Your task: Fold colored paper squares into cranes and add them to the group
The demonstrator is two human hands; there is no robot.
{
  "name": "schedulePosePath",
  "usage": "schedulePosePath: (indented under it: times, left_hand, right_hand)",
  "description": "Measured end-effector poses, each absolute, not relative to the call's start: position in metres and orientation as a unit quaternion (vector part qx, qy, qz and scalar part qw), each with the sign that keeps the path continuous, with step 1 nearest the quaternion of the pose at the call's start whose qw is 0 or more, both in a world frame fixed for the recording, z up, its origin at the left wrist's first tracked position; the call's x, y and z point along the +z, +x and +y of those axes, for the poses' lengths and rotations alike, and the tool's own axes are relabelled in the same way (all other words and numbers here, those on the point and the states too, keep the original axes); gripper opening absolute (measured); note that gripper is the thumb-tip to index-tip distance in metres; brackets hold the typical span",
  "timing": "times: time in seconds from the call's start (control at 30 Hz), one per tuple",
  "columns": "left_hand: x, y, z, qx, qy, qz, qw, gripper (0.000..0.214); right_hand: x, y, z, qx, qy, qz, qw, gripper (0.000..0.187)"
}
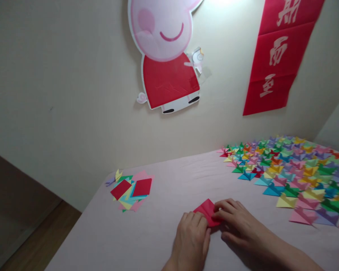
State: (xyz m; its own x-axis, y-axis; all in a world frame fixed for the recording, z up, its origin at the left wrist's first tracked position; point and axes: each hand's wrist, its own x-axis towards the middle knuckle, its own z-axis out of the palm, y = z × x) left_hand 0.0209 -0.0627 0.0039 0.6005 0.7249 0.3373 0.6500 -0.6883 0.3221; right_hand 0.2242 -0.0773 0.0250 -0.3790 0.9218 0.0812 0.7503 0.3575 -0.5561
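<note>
A sheet of red origami paper (207,210), creased and partly folded, lies on the pale pink sheet near the front. My left hand (190,233) rests on its lower left edge, fingers curled and pressed against the paper. From the right, my right hand (235,220) grips the paper's right side with bent fingers, the thumb low near the surface. Both hands cover parts of the paper, so its lower edges are hidden.
Left on the sheet (98,233) lies a loose pile of coloured paper squares (142,187), with small folded yellow and purple pieces (118,175) beside it. Many folded paper birds (288,173) stand in rows at the right. A wall with a pig cutout (169,81) and red banner (279,71) rises behind.
</note>
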Motion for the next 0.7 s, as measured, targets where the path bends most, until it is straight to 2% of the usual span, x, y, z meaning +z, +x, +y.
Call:
schedulePosePath:
  times: [0.07, 0.23, 0.3, 0.4, 0.5, 0.6, 0.7]
  left_hand:
    - [0.005, 0.018, -0.062, 0.246, 0.873, 0.406, 0.113, 0.015]
    - [0.008, 0.012, -0.064, 0.257, 0.837, 0.445, 0.186, 0.021]
    - [0.002, 0.01, -0.066, 0.264, 0.848, 0.441, 0.129, 0.033]
    - [-0.02, 0.008, -0.071, 0.247, 0.886, 0.391, -0.015, 0.058]
    - [-0.046, 0.006, -0.076, 0.222, 0.914, 0.331, -0.075, 0.075]
    - [-0.064, 0.006, -0.078, 0.2, 0.915, 0.337, -0.093, 0.081]
    - [-0.069, 0.006, -0.077, 0.21, 0.909, 0.346, -0.104, 0.075]
  right_hand:
    - [0.023, 0.228, -0.072, 0.232, -0.514, -0.799, 0.207, 0.013]
    - [0.017, 0.225, -0.052, 0.258, -0.59, -0.731, 0.226, 0.021]
    - [0.016, 0.219, -0.045, 0.248, -0.629, -0.706, 0.211, 0.019]
    - [0.015, 0.211, -0.038, 0.225, -0.658, -0.695, 0.183, 0.017]
    - [0.016, 0.207, -0.035, 0.217, -0.661, -0.698, 0.166, 0.017]
    - [0.015, 0.206, -0.034, 0.216, -0.661, -0.7, 0.162, 0.017]
    - [0.014, 0.206, -0.034, 0.215, -0.668, -0.695, 0.157, 0.019]
